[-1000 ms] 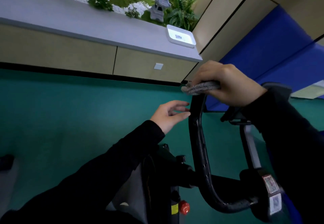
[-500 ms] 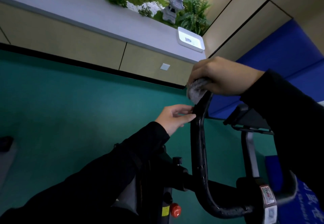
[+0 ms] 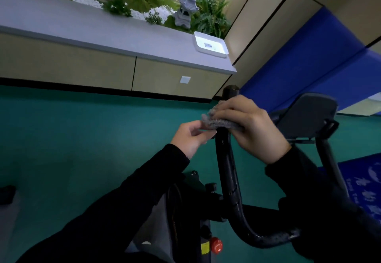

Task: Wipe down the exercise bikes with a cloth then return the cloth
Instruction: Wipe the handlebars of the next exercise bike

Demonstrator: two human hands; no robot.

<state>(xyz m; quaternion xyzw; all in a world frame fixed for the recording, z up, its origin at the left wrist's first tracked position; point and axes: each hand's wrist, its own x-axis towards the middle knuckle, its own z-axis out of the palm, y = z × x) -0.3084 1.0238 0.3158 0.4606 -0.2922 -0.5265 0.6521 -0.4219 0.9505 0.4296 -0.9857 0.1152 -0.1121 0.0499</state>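
A black exercise bike handlebar (image 3: 227, 172) rises in front of me, its rounded tip showing above my right hand. My right hand (image 3: 250, 127) is wrapped around the bar's upper part with a grey cloth (image 3: 216, 121) pressed under its fingers. My left hand (image 3: 190, 139) sits just left of the bar, fingertips touching the cloth's lower left edge; whether it grips the cloth is unclear. The bike's grey console holder (image 3: 307, 116) stands to the right.
A white tray (image 3: 210, 45) lies on the grey ledge (image 3: 82, 30) at the back, beside plants and a stone lantern. A red knob (image 3: 216, 246) sits low on the bike frame. Green floor spreads to the left; a blue mat (image 3: 360, 182) lies at right.
My right hand has slid the cloth down from the bar's tip, which now shows bare above it. My left hand has risen to the cloth's edge.
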